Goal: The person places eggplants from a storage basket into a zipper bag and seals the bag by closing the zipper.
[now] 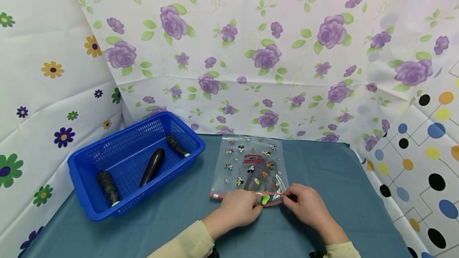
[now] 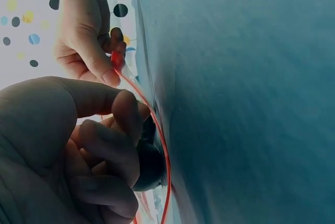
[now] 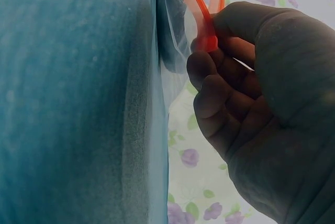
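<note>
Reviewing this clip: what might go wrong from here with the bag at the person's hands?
1. The bag gapes at its mouth, and the green end of a dark vegetable lies right there, so the vegetable might slide out if the bag is tipped or tugged.
2. That end could also catch between the red edges if they are pressed together.
3. The right hand pinches only a corner, so its hold may slip under a pull.
</note>
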The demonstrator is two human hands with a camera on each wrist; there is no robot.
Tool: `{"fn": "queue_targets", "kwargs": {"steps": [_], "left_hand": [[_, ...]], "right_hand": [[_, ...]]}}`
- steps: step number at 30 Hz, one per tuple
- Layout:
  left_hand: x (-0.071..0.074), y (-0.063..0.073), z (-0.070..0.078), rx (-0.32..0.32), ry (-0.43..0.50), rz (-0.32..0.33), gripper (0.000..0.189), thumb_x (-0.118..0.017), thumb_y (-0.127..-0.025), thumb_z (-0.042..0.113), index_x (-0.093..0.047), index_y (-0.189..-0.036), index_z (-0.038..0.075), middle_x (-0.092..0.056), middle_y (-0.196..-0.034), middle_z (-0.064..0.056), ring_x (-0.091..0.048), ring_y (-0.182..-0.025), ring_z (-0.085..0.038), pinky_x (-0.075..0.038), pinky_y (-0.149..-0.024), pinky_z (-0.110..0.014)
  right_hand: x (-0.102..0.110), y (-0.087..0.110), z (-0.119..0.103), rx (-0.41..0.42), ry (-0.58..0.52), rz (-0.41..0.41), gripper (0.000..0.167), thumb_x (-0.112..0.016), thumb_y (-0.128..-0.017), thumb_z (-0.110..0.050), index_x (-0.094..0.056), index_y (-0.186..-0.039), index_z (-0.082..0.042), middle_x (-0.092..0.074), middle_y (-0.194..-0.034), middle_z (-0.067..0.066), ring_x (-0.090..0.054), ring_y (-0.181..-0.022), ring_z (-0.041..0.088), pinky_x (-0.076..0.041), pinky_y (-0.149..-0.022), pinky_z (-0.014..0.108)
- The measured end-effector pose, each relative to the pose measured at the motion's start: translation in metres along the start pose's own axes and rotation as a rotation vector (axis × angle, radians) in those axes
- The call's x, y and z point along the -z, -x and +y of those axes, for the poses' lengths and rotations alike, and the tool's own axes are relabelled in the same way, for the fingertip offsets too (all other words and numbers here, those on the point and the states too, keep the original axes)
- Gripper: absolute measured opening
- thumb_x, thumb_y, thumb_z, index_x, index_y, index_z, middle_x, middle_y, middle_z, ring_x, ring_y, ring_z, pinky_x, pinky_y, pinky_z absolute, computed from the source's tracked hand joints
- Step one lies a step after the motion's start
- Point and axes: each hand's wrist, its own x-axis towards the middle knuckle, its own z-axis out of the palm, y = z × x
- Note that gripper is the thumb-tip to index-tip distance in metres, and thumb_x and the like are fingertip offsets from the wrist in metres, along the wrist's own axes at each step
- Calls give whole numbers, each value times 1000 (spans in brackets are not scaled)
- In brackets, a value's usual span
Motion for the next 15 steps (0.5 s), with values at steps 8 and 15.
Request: {"fn": "queue_targets", "kwargs": {"steps": [8,15], "left_hand": [[3,12,-9,-1,48,-7,50,-75,-105,36,-47,-66,25,-36,-57,9,-35,-50,-10,-24,-48,-31],[9,21,-16,-67,130,4,25,-79,-103,34,-66,-83,25,-54,-68,16,-48,-58,-3,-39,-53,-27]], "right_hand": [[0,1,1,3,-3,2,20,-87,-98,-14,-80,-87,-30,-62,-83,-18,-55,-71,-1,-52,-65,30],[-1,0,0,0,-6,-1,21,-87,-98,-14,-80,-87,-30,-63,-83,-18,-56,-71,-2,-53,-66,30]]}}
